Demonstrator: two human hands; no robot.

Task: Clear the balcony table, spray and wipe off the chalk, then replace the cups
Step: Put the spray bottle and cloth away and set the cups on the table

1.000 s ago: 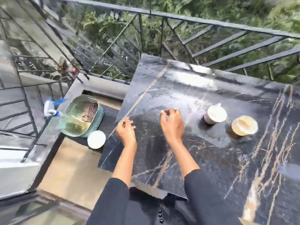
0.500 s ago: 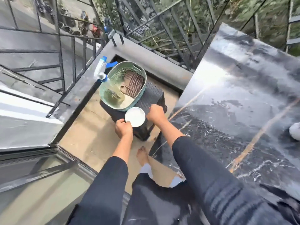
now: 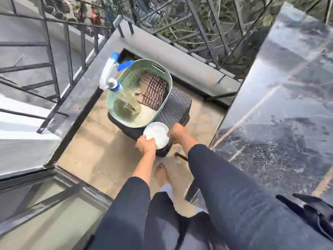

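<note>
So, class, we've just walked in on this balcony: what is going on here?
A person is bending beside the dark marble table, both hands at a white cup that stands on a dark stool. The left hand grips its near rim; the right hand touches its far side. Behind the cup, a green basket holds a spray bottle and a checked cloth.

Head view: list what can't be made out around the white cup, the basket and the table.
- White cup: its sides and base are hidden by its own top and by the left hand and right hand at its rim.
- Spray bottle: label blurred.
- Checked cloth: partly hidden by the basket wall.
- Table: cut off by the right edge, so any other cups are unseen.
</note>
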